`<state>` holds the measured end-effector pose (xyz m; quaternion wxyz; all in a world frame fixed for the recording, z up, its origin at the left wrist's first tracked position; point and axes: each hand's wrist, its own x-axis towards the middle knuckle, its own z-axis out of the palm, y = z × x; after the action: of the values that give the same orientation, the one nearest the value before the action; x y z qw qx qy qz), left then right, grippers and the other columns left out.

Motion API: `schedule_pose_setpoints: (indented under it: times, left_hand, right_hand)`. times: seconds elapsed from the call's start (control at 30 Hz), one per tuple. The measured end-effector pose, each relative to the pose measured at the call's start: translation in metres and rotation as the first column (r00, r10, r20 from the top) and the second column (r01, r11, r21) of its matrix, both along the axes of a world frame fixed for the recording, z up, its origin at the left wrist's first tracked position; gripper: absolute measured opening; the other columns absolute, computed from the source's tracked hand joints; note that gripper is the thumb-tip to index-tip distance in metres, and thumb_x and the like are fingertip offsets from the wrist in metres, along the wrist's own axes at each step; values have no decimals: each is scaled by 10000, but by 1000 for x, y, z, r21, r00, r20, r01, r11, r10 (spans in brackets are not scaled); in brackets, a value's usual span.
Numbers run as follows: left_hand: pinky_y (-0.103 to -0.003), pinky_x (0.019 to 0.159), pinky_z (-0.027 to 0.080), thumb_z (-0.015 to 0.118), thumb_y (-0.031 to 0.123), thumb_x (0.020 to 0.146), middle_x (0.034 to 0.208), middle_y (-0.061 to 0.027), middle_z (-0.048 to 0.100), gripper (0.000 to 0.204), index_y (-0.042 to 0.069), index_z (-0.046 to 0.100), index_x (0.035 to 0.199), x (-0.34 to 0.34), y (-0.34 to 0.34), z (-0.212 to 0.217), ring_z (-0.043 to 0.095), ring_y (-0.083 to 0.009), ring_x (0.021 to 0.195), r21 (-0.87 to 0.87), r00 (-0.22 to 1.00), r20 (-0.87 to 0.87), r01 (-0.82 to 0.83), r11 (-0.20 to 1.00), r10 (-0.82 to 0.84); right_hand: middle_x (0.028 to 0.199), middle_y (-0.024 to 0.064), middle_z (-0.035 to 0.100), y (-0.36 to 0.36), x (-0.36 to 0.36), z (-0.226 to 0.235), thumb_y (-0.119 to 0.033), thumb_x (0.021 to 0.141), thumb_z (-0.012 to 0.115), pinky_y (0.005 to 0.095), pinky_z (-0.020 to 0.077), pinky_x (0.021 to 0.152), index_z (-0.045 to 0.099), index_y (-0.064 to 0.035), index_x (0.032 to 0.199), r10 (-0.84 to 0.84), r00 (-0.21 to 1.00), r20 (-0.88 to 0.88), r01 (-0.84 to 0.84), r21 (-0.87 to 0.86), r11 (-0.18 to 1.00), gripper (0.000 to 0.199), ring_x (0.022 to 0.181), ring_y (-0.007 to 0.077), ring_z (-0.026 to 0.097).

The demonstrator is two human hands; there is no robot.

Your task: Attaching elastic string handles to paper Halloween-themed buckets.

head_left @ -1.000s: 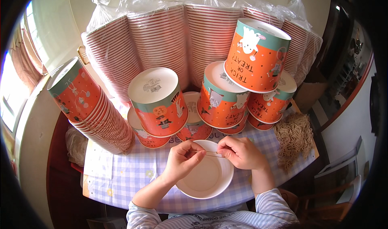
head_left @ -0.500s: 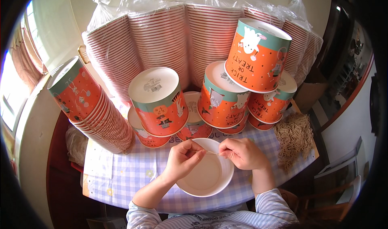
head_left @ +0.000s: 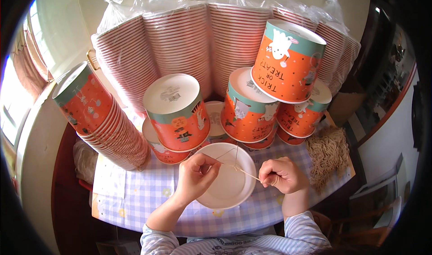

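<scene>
A thin tan cord [head_left: 247, 171] runs between my two hands above the mouth of a white-lined paper bucket [head_left: 225, 193]. My left hand [head_left: 196, 175] pinches the cord at the bucket's left side. On the right, my right hand [head_left: 282, 176] pinches the other stretch, just outside the rim. Near the bucket's middle the cord crosses itself in a small loop or knot, and thin strands reach up to the far rim. Whether they pass through the rim cannot be made out. The bucket stands mouth up on the checked tablecloth [head_left: 148, 196].
Upside-down orange and green buckets [head_left: 177, 129] stand behind, one [head_left: 285, 70] perched on others. A nested stack [head_left: 103, 115] leans at left. Tall bagged stacks [head_left: 177, 48] line the back. A bundle of tan cords [head_left: 327, 156] lies at the table's right edge.
My hands have moved apart, the right one outward and slightly down, pulling the cord longer between them. The bucket has shifted a little up and left, showing the crossed strands.
</scene>
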<state>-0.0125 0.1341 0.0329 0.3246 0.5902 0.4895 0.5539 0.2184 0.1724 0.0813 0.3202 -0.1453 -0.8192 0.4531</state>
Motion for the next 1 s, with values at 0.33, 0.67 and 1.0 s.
schedule_pose_setpoints:
  times: [0.33, 0.67, 1.0]
  left_hand:
    - [-225, 478, 394, 643, 35, 712, 613, -39, 536, 67, 16, 579, 714, 5, 4, -1, 477, -86, 523, 36, 981, -186, -53, 998, 59]
    - [-242, 493, 404, 640, 63, 723, 661, -60, 575, 65, 18, 598, 747, 7, 9, -7, 497, -111, 541, -7, 986, -148, 77, 997, -77]
    - [-282, 549, 486, 626, 60, 723, 714, -68, 571, 48, 43, 612, 766, 9, 8, 5, 593, -176, 640, 7, 917, -389, 104, 995, -93]
  right_hand:
    - [699, 36, 519, 1, 3, -11, -102, 821, 598, 210, 404, 554, 428, -66, 882, -44, 873, -485, -194, -428, 883, 184, 597, 87, 490]
    - [678, 39, 494, 6, 8, -11, -125, 816, 606, 173, 344, 455, 450, -55, 846, -176, 790, -588, -158, -472, 867, 173, 516, 79, 443]
    - [679, 47, 422, 15, 28, -7, -45, 882, 467, 180, 242, 404, 385, -72, 914, -138, 317, -938, -517, -293, 805, 93, 511, 76, 344]
